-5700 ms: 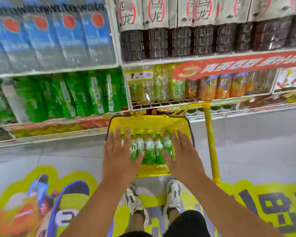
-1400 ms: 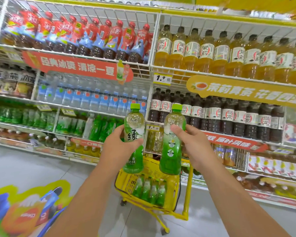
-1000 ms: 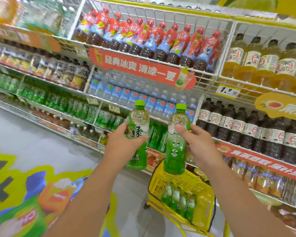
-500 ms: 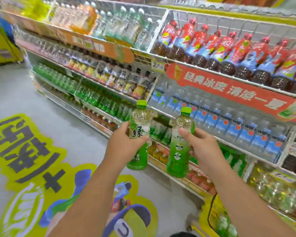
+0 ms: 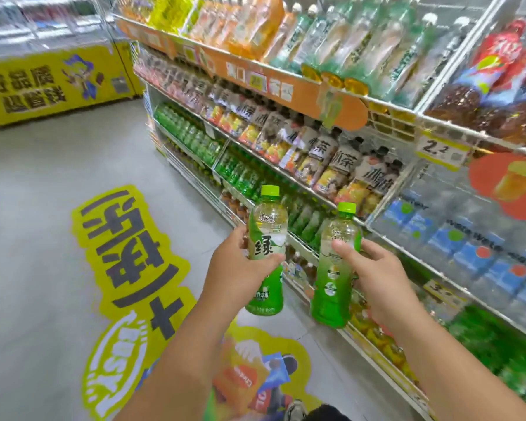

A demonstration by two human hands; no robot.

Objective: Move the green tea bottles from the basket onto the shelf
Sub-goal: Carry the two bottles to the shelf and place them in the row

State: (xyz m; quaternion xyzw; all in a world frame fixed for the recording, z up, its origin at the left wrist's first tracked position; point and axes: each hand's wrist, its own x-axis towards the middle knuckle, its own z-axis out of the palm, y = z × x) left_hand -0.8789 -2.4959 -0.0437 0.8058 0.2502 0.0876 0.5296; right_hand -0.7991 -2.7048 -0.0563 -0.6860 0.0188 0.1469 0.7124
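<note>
I hold two green tea bottles upright in front of me. My left hand [image 5: 237, 268] grips one green tea bottle [image 5: 266, 256] with a green cap and a white-and-green label. My right hand [image 5: 374, 275] grips the second green tea bottle [image 5: 333, 268] around its middle. Both hover in the aisle, apart from the shelf [image 5: 301, 238], whose lower row of green bottles [image 5: 240, 174] runs along behind them. The basket is out of view.
Tall wire shelving fills the right side, packed with tea bottles [image 5: 322, 153], water [image 5: 468, 247] and red-labelled drinks [image 5: 498, 86]. Grey floor with a yellow sticker [image 5: 128, 253] lies to the left. A yellow display [image 5: 52, 83] stands at the aisle's far end.
Both bottles were lifted out of the basket. My view has since swung left along the aisle, so the yellow basket has left the frame. My grip on both bottles is unchanged.
</note>
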